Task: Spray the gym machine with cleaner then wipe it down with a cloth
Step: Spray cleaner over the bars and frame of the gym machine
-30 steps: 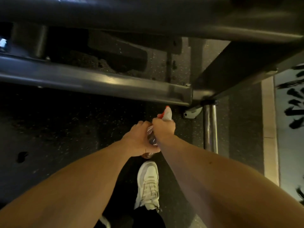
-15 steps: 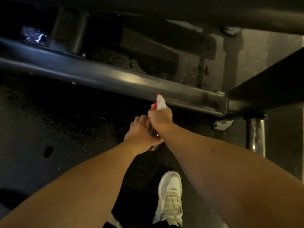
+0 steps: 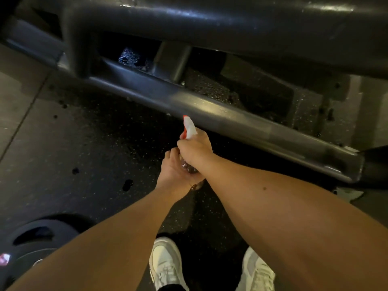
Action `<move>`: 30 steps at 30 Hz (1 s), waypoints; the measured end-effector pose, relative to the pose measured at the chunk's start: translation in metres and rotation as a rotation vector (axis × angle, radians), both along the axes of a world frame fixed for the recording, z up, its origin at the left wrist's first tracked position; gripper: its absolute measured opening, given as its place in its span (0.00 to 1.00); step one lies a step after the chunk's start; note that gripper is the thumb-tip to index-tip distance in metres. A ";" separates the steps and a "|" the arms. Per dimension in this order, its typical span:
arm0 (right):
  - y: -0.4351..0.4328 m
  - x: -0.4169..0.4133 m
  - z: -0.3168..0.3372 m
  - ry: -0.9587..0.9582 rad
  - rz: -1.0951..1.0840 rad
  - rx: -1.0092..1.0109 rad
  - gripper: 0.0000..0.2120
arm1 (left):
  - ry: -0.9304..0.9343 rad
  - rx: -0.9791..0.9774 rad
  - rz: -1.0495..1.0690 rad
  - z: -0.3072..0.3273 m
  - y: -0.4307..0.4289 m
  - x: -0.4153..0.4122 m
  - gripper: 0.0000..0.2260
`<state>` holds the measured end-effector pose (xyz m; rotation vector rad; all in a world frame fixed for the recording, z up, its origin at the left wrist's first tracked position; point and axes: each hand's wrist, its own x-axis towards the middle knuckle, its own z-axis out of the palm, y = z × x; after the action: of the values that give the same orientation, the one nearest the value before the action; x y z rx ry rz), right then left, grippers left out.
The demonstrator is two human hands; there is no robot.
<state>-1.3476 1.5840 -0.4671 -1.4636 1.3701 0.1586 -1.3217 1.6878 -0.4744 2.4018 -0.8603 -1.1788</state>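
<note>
R hand (image 3: 194, 151) gripped clear spray bottle w/ white-red head (image 3: 189, 127), L hand (image 3: 173, 175) curled under base; nozzle near dark-grey metal machine bar (image 3: 231, 118).

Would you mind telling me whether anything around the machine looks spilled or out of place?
Dark blotches dot the floor left of the spray bottle, perhaps drips, and a glistening patch shows behind the machine's lower bar. A weight plate lies at lower left.

I can read no words or numbers anywhere. The spray bottle (image 3: 190, 131) shows no label that I can make out. The small red-and-white sticker (image 3: 4, 259) beside the weight plate (image 3: 63, 232) on the floor to my left is too blurred to read.
</note>
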 end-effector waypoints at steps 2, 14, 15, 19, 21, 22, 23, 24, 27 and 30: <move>0.007 -0.002 0.002 -0.045 -0.020 0.017 0.21 | 0.018 0.002 0.010 0.001 0.006 0.002 0.39; 0.001 -0.166 0.038 0.128 -0.602 -0.043 0.25 | 0.281 0.057 -0.473 0.028 -0.034 -0.109 0.40; 0.000 -0.180 0.045 0.164 -0.663 -0.026 0.30 | 0.306 0.056 -0.501 0.033 -0.038 -0.123 0.40; 0.004 -0.227 0.074 0.168 -0.811 -0.044 0.37 | 0.329 0.037 -0.628 0.056 -0.047 -0.164 0.40; 0.003 -0.240 0.088 0.161 -0.881 -0.055 0.35 | 0.312 0.014 -0.679 0.067 -0.052 -0.176 0.40; 0.002 -0.245 0.097 0.156 -0.913 -0.052 0.34 | 0.304 0.003 -0.702 0.073 -0.054 -0.181 0.40; 0.002 -0.250 0.105 0.147 -0.949 -0.046 0.33 | 0.295 -0.006 -0.730 0.079 -0.057 -0.184 0.40; 0.002 -0.253 0.113 0.132 -0.979 -0.052 0.31 | 0.288 -0.014 -0.758 0.086 -0.059 -0.186 0.40; 0.004 -0.264 0.135 0.085 -1.052 -0.095 0.26 | 0.269 -0.057 -0.829 0.106 -0.066 -0.190 0.40; 0.011 -0.266 0.161 0.082 -1.124 -0.182 0.27 | 0.242 -0.131 -0.914 0.128 -0.070 -0.194 0.42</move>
<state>-1.6140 1.5948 -0.3061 -0.6409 2.1079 -0.6403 -1.5156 1.6175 -0.3466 1.6945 -1.9634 -1.5777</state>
